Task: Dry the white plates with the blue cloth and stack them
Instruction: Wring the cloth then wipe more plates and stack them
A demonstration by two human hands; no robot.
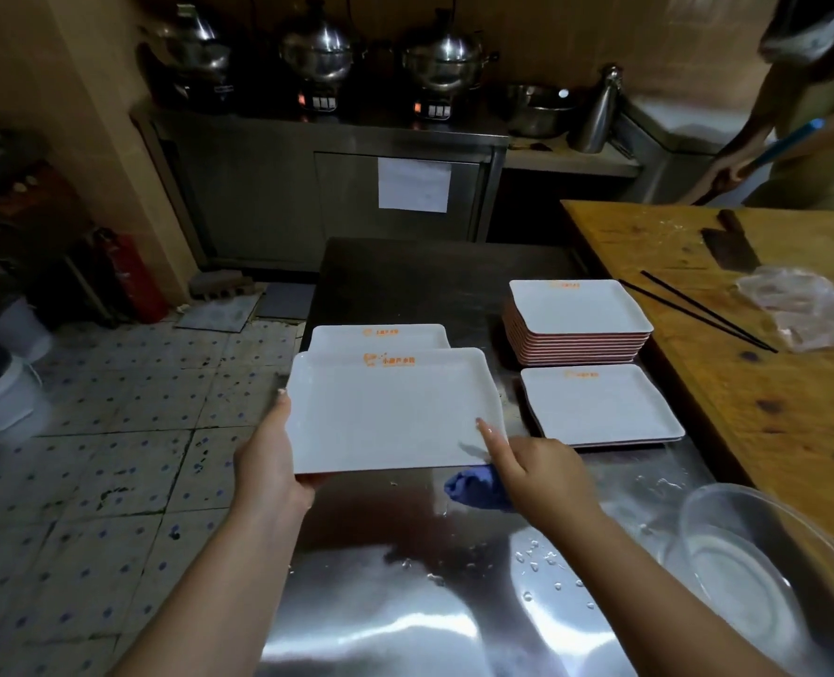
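Note:
A white rectangular plate (390,412) with an orange logo is held above the steel table (405,569). My left hand (271,461) grips its left near corner. My right hand (537,473) holds the right near edge, index finger lying on the plate's top, with the blue cloth (476,488) bunched under the palm. Another white plate (381,337) lies just behind the held one. To the right stand a tall stack of white plates (578,317) and a low stack (600,405) in front of it.
A clear glass bowl (747,569) sits at the table's near right among water drops. A wooden board (747,334) on the right carries a cleaver (730,246), black chopsticks (698,307) and a plastic bag. Another person stands far right. Buckets stand on the tiled floor at left.

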